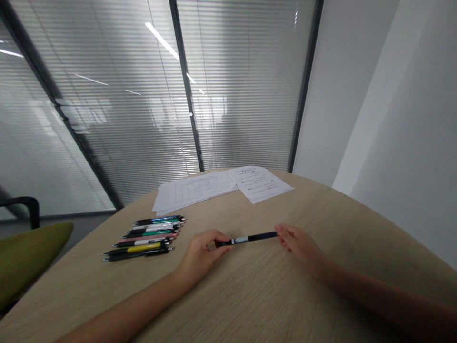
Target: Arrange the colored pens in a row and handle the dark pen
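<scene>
A dark pen with a pale band (247,237) is held level just above the round wooden table (271,295). My left hand (202,253) pinches its left end with curled fingers. My right hand (299,244) grips its right end between thumb and fingertips. Both forearms rest on the tabletop. To the left of my left hand lies a row of several pens (144,236) side by side, with black, blue, green, pink and yellow barrels.
Printed paper sheets (221,186) lie at the far side of the table. An olive-green chair seat (26,255) with a black armrest stands at the left. Glass partitions with blinds (143,95) rise behind the table, and a white wall (392,119) stands on the right.
</scene>
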Demonstrator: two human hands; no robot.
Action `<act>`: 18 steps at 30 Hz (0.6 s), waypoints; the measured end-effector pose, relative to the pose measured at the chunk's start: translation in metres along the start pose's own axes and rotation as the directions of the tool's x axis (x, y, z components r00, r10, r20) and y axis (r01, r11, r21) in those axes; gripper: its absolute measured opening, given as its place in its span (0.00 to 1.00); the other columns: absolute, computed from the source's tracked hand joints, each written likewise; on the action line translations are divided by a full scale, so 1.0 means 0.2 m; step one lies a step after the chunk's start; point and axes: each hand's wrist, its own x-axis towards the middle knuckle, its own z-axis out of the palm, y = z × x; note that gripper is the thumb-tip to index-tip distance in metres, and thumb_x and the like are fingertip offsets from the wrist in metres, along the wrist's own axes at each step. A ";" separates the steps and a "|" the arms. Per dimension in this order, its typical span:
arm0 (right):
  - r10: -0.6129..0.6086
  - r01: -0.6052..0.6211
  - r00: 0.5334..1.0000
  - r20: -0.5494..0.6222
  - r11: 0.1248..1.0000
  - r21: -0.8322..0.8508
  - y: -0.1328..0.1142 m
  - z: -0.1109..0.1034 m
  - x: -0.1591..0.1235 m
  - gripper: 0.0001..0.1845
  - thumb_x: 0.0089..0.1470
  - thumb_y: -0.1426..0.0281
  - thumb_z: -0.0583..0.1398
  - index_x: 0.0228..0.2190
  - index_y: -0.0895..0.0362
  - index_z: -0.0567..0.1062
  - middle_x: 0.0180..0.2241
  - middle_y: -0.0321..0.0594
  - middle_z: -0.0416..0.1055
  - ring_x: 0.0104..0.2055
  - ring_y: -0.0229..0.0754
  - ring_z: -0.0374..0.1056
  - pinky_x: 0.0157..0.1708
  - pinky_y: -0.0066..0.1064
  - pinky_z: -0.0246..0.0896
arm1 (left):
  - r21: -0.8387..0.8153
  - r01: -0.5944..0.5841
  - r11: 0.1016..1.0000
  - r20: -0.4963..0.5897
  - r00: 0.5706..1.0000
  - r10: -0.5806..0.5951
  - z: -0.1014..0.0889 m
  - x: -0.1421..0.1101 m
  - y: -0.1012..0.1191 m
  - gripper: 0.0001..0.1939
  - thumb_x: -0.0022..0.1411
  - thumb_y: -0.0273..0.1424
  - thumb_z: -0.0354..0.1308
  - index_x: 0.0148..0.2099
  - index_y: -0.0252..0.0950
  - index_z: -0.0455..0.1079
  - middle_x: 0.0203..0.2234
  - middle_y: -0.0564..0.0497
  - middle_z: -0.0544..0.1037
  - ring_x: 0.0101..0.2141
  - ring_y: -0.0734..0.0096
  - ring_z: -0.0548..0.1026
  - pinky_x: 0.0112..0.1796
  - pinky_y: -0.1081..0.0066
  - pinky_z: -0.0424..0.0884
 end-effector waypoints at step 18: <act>-0.286 0.266 0.940 -0.183 0.956 -0.126 -0.02 -0.01 -0.09 0.18 0.54 0.58 0.41 0.19 0.54 0.55 0.20 0.35 0.57 0.23 0.38 0.56 0.24 0.29 0.54 | -0.113 -0.271 0.956 -0.127 0.958 0.256 0.02 -0.03 0.02 0.01 0.50 0.26 0.55 0.27 0.36 0.65 0.24 0.50 0.72 0.26 0.73 0.70 0.27 0.73 0.66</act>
